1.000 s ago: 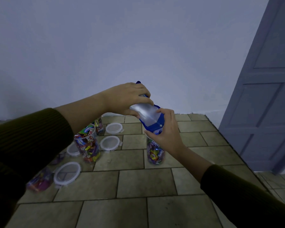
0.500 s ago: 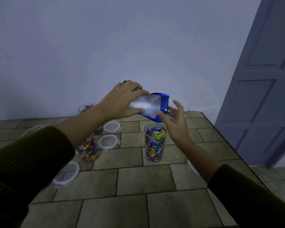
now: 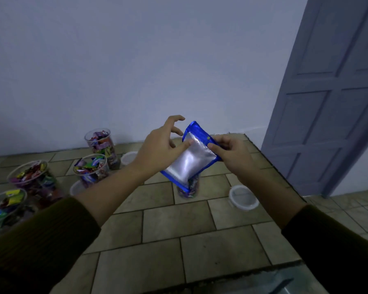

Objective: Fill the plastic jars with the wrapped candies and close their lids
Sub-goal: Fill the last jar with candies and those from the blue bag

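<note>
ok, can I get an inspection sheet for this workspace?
Surface: tiled counter, dimly lit.
Job's things: four uncovered jars of candies at left; fifth jar partly hidden under the bag; three loose lids lying flat.
Clutter: nothing seen.
Grippers: right hand pinches the bag's upper edge; left hand has its thumb on the bag, fingers spread off it.
Cables: nothing seen.
Surroundings: plain wall behind; panelled door at right.
</note>
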